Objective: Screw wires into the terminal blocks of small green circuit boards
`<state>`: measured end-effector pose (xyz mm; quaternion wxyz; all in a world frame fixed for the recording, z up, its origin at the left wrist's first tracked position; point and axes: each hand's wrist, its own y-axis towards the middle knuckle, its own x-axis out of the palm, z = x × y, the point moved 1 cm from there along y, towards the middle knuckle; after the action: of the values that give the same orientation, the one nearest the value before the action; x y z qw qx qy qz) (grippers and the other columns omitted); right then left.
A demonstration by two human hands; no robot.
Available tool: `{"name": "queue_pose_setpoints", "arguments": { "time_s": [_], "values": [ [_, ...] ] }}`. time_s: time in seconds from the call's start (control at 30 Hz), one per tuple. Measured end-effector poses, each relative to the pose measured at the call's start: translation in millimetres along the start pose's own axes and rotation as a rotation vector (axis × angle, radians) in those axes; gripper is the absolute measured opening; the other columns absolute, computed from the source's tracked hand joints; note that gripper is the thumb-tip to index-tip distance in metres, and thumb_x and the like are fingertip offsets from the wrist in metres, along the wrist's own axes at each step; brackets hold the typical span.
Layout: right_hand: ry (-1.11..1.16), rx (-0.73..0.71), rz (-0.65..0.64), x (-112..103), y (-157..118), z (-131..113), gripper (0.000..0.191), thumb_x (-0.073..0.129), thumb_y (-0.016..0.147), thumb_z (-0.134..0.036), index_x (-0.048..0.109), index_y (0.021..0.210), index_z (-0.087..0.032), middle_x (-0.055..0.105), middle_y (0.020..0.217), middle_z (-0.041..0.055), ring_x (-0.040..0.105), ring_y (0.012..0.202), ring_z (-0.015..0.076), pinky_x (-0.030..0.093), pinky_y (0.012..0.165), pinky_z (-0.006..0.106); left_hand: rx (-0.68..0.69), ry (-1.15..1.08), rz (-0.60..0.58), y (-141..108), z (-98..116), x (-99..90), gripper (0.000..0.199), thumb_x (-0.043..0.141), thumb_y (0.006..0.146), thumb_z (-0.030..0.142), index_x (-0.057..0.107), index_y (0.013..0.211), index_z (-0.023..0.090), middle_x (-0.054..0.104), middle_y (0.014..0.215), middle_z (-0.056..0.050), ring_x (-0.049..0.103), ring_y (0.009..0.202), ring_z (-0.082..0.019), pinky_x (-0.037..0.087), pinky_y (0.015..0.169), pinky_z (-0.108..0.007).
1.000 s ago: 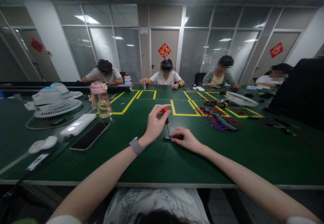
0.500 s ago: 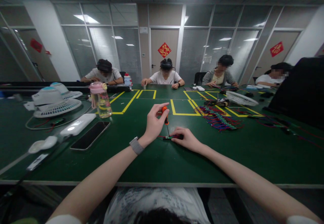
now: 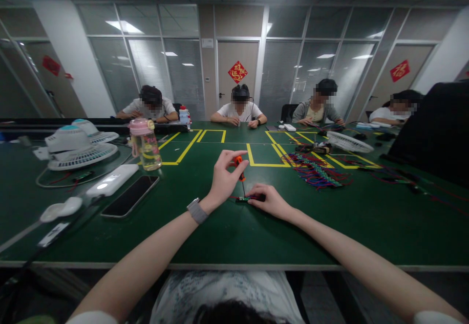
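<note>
My left hand (image 3: 226,175) is wrapped round the orange and black handle of a screwdriver (image 3: 240,173), which stands nearly upright. Its thin shaft points down onto a small green circuit board (image 3: 242,200) lying on the dark green table (image 3: 205,246). The fingers of my right hand (image 3: 269,201) are closed on the board's right end, where a dark part and red wires show between them. A red wire also leaves the board on its left. The exact spot where the screwdriver tip touches is too small to tell.
Left of my hands lie a phone (image 3: 130,196), a white power strip (image 3: 113,180), a pink-lided bottle (image 3: 145,143) and white fans (image 3: 82,148). To the right are wired circuit boards (image 3: 317,170) and a white fan grille (image 3: 348,142). Several people sit across the table.
My left thumb and the screwdriver handle have shifted slightly, while my right hand stays on the board. Across the table, the middle person's hand has moved inward.
</note>
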<state>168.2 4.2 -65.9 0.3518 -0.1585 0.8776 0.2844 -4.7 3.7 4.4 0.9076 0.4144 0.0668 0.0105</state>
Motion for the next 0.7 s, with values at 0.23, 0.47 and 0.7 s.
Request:
{"name": "queue_pose_setpoints", "arguments": {
  "time_s": [0.23,0.47,0.7],
  "values": [
    [-0.006,-0.006,-0.005,0.4,0.2,1.4,0.016,0.066,0.077,-0.018,0.074,0.091,-0.016,0.061,0.079,0.0031,0.056,0.07,0.0138,0.043,0.064,0.025,-0.073,-0.183,-0.084,1.0,-0.8,1.3,0.033,0.045,0.093,0.029,0.059,0.122,0.024,0.055,0.121,-0.008,0.061,0.099,-0.017,0.055,0.078,-0.028],
    [0.001,0.0,-0.01,-0.3,0.1,-1.1,0.015,0.066,0.077,-0.017,0.074,0.091,-0.017,0.062,0.08,0.0034,0.056,0.071,0.014,0.044,0.065,0.025,-0.111,-0.15,-0.051,0.4,-1.4,2.2,0.032,0.056,0.087,0.029,0.061,0.118,0.02,0.063,0.1,-0.006,0.064,0.084,-0.014,0.055,0.076,-0.027],
    [0.001,0.002,-0.009,-0.1,0.1,0.1,0.015,0.066,0.078,-0.018,0.074,0.091,-0.017,0.063,0.081,0.0036,0.057,0.071,0.0142,0.044,0.066,0.026,-0.032,-0.059,-0.052,1.1,1.7,-0.8,0.03,0.051,0.089,0.025,0.064,0.115,0.025,0.052,0.114,-0.006,0.058,0.1,-0.015,0.053,0.079,-0.025]
  ]
}}
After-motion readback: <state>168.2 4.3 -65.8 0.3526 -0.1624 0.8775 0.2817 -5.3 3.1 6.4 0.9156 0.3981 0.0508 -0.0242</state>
